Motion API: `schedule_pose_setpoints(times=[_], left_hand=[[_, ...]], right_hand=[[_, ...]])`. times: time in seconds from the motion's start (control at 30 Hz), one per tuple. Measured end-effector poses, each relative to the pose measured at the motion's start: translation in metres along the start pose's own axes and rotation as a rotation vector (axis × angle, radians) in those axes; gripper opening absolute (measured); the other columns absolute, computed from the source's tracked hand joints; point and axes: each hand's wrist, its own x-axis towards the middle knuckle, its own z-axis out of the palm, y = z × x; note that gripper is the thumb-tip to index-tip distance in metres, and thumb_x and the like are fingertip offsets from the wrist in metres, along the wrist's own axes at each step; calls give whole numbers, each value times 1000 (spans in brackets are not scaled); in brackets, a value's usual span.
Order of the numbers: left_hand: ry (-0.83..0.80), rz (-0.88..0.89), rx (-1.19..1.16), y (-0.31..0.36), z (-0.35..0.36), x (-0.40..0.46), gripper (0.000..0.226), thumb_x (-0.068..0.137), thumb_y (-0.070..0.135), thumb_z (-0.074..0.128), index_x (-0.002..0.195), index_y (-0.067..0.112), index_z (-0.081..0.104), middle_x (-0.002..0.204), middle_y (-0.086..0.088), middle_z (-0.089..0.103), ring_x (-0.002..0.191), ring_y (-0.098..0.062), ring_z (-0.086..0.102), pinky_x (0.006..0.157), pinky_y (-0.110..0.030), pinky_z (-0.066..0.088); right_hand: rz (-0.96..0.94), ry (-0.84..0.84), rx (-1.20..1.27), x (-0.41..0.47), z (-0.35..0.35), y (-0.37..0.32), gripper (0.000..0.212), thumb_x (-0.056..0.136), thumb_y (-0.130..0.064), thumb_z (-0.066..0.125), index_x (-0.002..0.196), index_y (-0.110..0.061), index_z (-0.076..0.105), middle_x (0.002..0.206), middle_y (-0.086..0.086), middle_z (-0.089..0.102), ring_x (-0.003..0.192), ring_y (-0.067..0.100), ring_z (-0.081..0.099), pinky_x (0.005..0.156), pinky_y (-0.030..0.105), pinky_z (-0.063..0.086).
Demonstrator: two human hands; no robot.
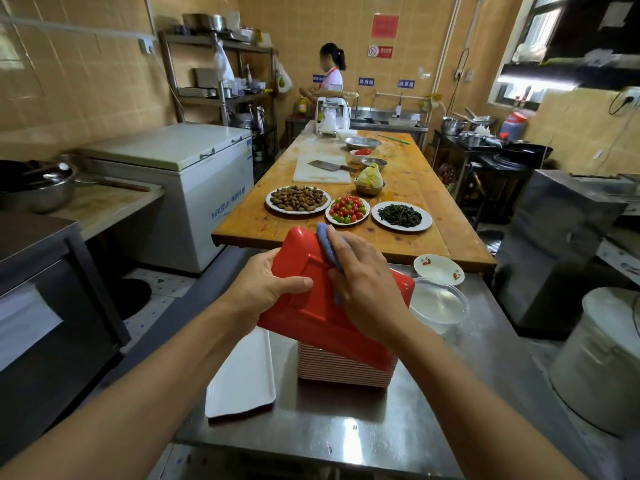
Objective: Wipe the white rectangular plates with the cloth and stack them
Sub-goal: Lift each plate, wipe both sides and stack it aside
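My left hand (pixel 268 284) grips the left edge of a rectangular plate (pixel 311 306), held tilted with its red underside facing me. My right hand (pixel 363 285) presses a blue cloth (pixel 327 245) against that red underside, fingers curled over the cloth. Directly under the held plate stands a tall stack of the same plates (pixel 346 367) on the steel table (pixel 433 410). To the left of the stack lies one plate (pixel 242 372) with its white face up, near the table's left edge.
A clear plastic container (pixel 438 304) and a small cherry-print dish (pixel 439 269) sit right of the plates. Beyond, a wooden table (pixel 408 188) carries plates of peanuts, tomatoes and greens, a cutting board and cleaver. A large pot (pixel 599 358) stands at right. A person works at the far end.
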Motion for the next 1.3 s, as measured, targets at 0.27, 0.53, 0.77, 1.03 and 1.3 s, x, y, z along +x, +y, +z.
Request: schedule_pose_setpoints(times=[0.27,0.53,0.77,1.03,1.3], left_hand=[[128,-111,-169,-5,-12,-12,33,79,6,67,110,15,60,105,-14,68,94,-33,67,72,-40,57],[223,-277,-320,-14,-2,-5,18,84,13,65,100,21,62,87,-9,71,73,-26,68,54,-33,54],[274,-454,-437,-15,9,-1,14,82,22,69,91,16,59,64,-9,72,58,-27,69,50,-39,53],[265,-484,-608,-11,26,-4,28,93,33,54,100,7,62,73,-15,69,71,-27,64,60,-41,50],[311,-316,-602,-21,9,-13,21,98,21,47,86,11,61,70,-8,71,67,-20,67,65,-36,56]], right_hand=[[191,30,167,-19,-7,41,48,97,-21,45,144,-19,33,141,3,39,131,18,30,107,23,18],[207,52,169,-61,0,35,55,98,-30,34,149,-20,18,156,-9,5,143,1,3,111,10,1],[179,140,-13,-80,9,19,57,92,-32,36,146,-13,28,154,7,22,143,20,14,118,36,10],[5,144,80,-71,54,-48,60,88,-7,49,145,-5,29,154,12,20,145,23,7,118,46,13],[10,-38,8,-40,53,-53,59,91,-35,20,148,-20,25,155,3,22,145,16,14,119,38,3]])
